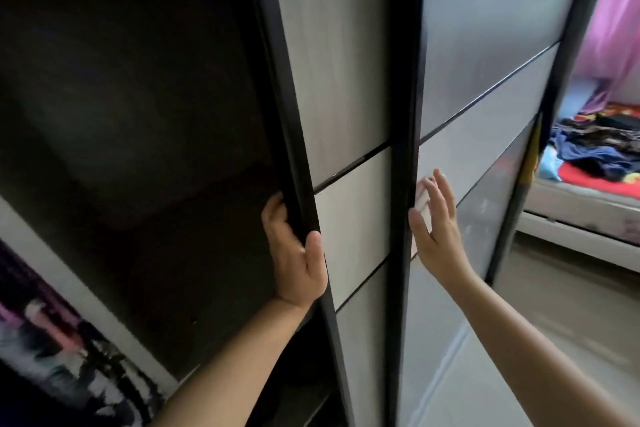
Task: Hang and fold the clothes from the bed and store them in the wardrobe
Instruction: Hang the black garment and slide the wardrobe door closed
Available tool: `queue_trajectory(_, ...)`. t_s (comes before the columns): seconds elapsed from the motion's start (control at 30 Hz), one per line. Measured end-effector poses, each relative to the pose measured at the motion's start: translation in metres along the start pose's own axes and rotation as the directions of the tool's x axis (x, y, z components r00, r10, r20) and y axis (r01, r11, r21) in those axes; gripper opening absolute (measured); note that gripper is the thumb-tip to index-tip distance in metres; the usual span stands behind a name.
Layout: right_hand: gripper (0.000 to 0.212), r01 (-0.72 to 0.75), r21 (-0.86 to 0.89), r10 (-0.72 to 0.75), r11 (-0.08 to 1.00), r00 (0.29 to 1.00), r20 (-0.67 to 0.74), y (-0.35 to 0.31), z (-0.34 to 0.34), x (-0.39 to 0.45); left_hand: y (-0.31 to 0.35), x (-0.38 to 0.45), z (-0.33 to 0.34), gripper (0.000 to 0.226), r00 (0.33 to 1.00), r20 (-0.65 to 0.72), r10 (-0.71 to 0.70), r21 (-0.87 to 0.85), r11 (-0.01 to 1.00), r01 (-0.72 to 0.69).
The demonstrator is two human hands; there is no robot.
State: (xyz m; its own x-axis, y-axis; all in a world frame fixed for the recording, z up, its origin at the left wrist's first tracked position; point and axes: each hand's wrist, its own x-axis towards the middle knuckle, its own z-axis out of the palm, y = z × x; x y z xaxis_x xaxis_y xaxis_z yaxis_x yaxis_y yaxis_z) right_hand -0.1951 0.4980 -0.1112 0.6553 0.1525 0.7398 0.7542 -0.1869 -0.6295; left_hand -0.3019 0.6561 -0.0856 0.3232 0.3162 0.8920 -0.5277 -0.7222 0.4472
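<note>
The left hand [294,253] has its fingers [273,215] curled around the dark edge of the wardrobe door [346,87], fingertips hidden behind it. The right hand [437,232] lies flat on the second door [485,45], fingers apart. The wardrobe's inside is dark and blurred. Far right, the clothes [595,146] lie heaped on the bed [588,208], partly cut off.

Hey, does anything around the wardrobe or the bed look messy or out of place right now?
Only the clothes: they lie in a loose, unfolded heap on the bed. The left hand grips the wardrobe door edge; the right hand lies flat on the next panel.
</note>
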Motion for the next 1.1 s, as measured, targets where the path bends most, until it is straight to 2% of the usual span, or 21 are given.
queue_trajectory(0.07,0.088,-0.188,0.063,0.185,0.98,0.981,0.05,-0.006,-0.006,-0.003,-0.001,0.002,0.011,0.048,1.0,-0.008,0.016,0.029,0.999,-0.015)
queue_trajectory(0.13,0.08,-0.25,0.043,0.246,0.967,0.966,0.079,-0.014,-0.006,-0.005,-0.003,0.005,0.021,0.058,1.0,0.002,0.021,0.022,1.0,-0.021)
queue_trajectory(0.2,0.071,-0.247,0.046,0.243,0.968,0.967,0.082,-0.021,0.0,-0.001,-0.006,0.008,0.033,0.061,0.999,0.018,0.027,0.023,0.999,-0.028)
queue_trajectory(0.4,0.075,-0.258,0.072,0.252,0.963,0.964,0.083,-0.007,0.009,0.02,-0.013,0.019,0.073,0.071,1.0,0.023,-0.021,0.011,1.0,0.021)
queue_trajectory(0.57,0.076,-0.243,0.109,0.234,0.964,0.968,0.085,0.007,0.017,0.027,-0.024,0.025,0.097,0.074,1.0,0.024,0.01,0.034,0.999,-0.011)
queue_trajectory(0.67,0.049,-0.248,0.138,0.236,0.959,0.966,0.102,0.017,0.015,0.033,-0.024,0.029,0.114,0.075,1.0,0.01,0.024,0.067,0.997,-0.025)
queue_trajectory(0.77,0.04,-0.205,0.122,0.197,0.971,0.978,0.074,0.03,0.016,0.04,-0.032,0.032,0.13,0.074,0.995,0.014,0.096,0.044,0.994,-0.097)
queue_trajectory(0.87,0.041,-0.169,0.109,0.166,0.98,0.986,0.035,0.043,0.016,0.05,-0.039,0.033,0.143,0.072,0.992,0.01,0.129,0.034,0.991,-0.13)
queue_trajectory(1.0,0.061,-0.188,0.072,0.191,0.979,0.981,-0.034,0.057,0.009,0.064,-0.04,0.037,0.156,0.074,0.994,-0.015,0.108,0.11,0.988,-0.106)
queue_trajectory(1.1,0.061,-0.215,0.038,0.216,0.976,0.976,-0.034,0.061,0.005,0.071,-0.041,0.039,0.161,0.075,0.994,-0.028,0.107,0.149,0.984,-0.102)
